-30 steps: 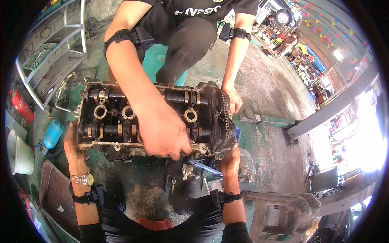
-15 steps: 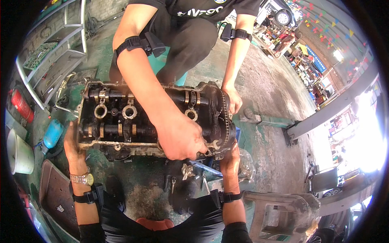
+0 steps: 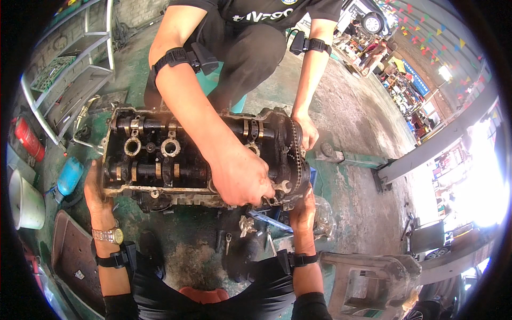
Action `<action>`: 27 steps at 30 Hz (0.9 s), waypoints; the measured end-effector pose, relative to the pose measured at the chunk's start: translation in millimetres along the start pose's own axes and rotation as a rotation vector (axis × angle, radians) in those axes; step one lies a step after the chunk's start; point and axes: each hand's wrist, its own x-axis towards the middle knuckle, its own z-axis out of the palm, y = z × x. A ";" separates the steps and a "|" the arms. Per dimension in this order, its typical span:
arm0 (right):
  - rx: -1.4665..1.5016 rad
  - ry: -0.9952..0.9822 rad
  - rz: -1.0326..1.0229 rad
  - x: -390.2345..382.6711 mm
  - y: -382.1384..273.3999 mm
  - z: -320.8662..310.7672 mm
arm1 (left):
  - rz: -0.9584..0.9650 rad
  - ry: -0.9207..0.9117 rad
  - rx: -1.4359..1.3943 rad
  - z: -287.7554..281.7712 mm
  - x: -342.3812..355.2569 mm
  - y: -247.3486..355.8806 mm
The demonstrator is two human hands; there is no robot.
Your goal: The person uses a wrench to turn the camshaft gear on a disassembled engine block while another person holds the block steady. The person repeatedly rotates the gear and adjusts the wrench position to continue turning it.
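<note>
A dirty engine cylinder head (image 3: pixel 144 170) with camshafts and a timing chain (image 3: pixel 296 154) lies horizontally before me. My left hand (image 3: pixel 97 189) is closed on its left end, a wristwatch below it. My right hand (image 3: pixel 304 208) grips its lower right end, partly hidden underneath. Facing me, a co-worker's near hand (image 3: pixel 242 181) holds an open-ended wrench (image 3: pixel 282 186) at the front edge by the chain end; their other hand (image 3: pixel 304 133) rests closed on the upper right corner.
A metal rack (image 3: pixel 74 74), red extinguisher (image 3: pixel 28 140), blue canister (image 3: pixel 69 176), white bucket (image 3: pixel 29 205) and brown tray (image 3: pixel 80 256) stand left. Tools (image 3: pixel 266 234) lie on the floor below. A lift post (image 3: pixel 410 160) and grey frame part (image 3: pixel 362 288) are at right, people and clutter (image 3: pixel 378 58) beyond.
The co-worker's near hand has moved right along the front edge, and the wrench in it now shows more clearly beside the chain end. My hands stay put.
</note>
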 end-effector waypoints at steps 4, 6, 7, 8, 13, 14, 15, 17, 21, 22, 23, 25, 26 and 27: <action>0.025 -0.005 0.010 0.8 0.4 -0.9 | -0.006 0.011 0.006 -1.9 1.6 -0.5; -0.003 0.000 -0.001 1.0 0.6 -1.0 | -0.009 0.005 0.016 -1.6 1.6 -0.1; 0.019 -0.010 -0.001 0.9 0.7 -0.7 | -0.006 -0.014 0.003 -1.1 1.2 0.0; -0.002 0.000 -0.008 0.6 0.7 -0.4 | -0.005 -0.019 -0.004 -0.5 0.7 0.1; -0.012 0.032 -0.007 -2.0 -0.6 2.0 | 0.000 -0.018 0.000 1.8 -1.3 0.8; -0.015 0.034 -0.009 -2.1 -0.9 2.5 | -0.002 -0.018 -0.002 1.8 -1.3 0.9; -0.017 0.036 -0.011 -2.2 -1.2 3.0 | -0.003 -0.019 -0.005 1.6 -1.2 0.9; -0.015 0.031 -0.014 -2.2 -1.6 3.8 | -0.005 -0.025 -0.007 0.8 -0.4 0.6; 0.000 0.012 -0.015 -1.0 -2.2 4.8 | -0.013 -0.004 -0.010 -1.3 1.5 -0.7; 0.028 -0.007 -0.015 -0.6 -2.1 4.7 | -0.011 0.005 -0.010 -2.0 1.7 -1.0; 0.005 0.005 -0.016 -0.4 -2.0 4.5 | -0.009 0.014 -0.010 -2.7 1.8 -1.4; 0.039 -0.036 -0.026 -0.2 -1.7 3.4 | -0.004 0.020 -0.010 -4.1 2.3 -2.0; 0.019 0.000 -0.005 -0.1 -1.6 2.7 | -0.002 0.016 -0.010 -4.7 2.7 -2.2; 0.030 0.005 0.009 0.1 -1.5 1.8 | 0.001 0.017 -0.008 -5.3 3.0 -2.3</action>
